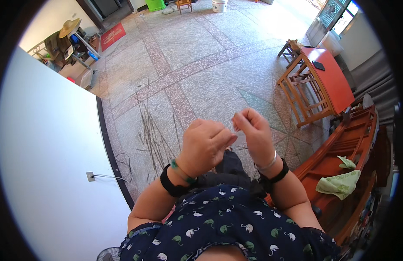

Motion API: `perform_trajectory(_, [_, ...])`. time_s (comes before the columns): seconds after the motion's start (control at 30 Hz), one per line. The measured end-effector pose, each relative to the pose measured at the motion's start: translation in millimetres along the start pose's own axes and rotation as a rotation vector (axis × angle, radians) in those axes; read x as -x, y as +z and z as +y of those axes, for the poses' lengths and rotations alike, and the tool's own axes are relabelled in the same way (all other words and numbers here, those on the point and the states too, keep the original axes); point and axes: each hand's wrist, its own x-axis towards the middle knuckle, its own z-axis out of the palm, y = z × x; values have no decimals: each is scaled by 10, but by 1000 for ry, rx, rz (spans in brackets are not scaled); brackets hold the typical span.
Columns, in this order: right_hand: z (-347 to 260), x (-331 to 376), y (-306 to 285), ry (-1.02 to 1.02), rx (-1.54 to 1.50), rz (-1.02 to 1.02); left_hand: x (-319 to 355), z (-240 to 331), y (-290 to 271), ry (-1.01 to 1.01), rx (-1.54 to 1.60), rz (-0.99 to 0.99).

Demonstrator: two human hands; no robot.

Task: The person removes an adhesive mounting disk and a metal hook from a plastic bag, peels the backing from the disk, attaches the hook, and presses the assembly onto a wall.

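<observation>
Both my hands are raised in front of my body, a small gap between them. My left hand point(204, 142) is closed, its back turned up and its thumb pressed against the curled fingers. Across from it, my right hand point(256, 132) is closed too, with thumb and fingertips pinched together. Anything held in either is hidden or too thin to see. A green bangle point(182, 172) and a black band circle the left wrist; a silver bangle point(267, 163) and another black band circle the right. Beyond the left hand, several thin dark sticks point(150, 132) lie scattered on the floor.
To the right stand a red-topped wooden table point(330, 80) with a black phone point(318, 65) and a wooden bench point(340, 150) bearing a green cloth point(338, 185). A white wall point(53, 143) with a plugged-in cable point(110, 177) is at left. A white bucket point(219, 6) stands far off.
</observation>
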Motion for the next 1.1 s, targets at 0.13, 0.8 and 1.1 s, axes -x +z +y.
perform_trajectory(0.13, [77,-680,-279,40,-317,73,-316,-436,256,-161,183,157])
perform_trajectory(0.8, [-406,-3354,-1332,39,228,-360,-2545,-2227,1231,-534,442,207])
perform_trajectory(1.1, [-334,-4691,-1166,58,287,-330,-3558,-3345,1391,-503,383,109])
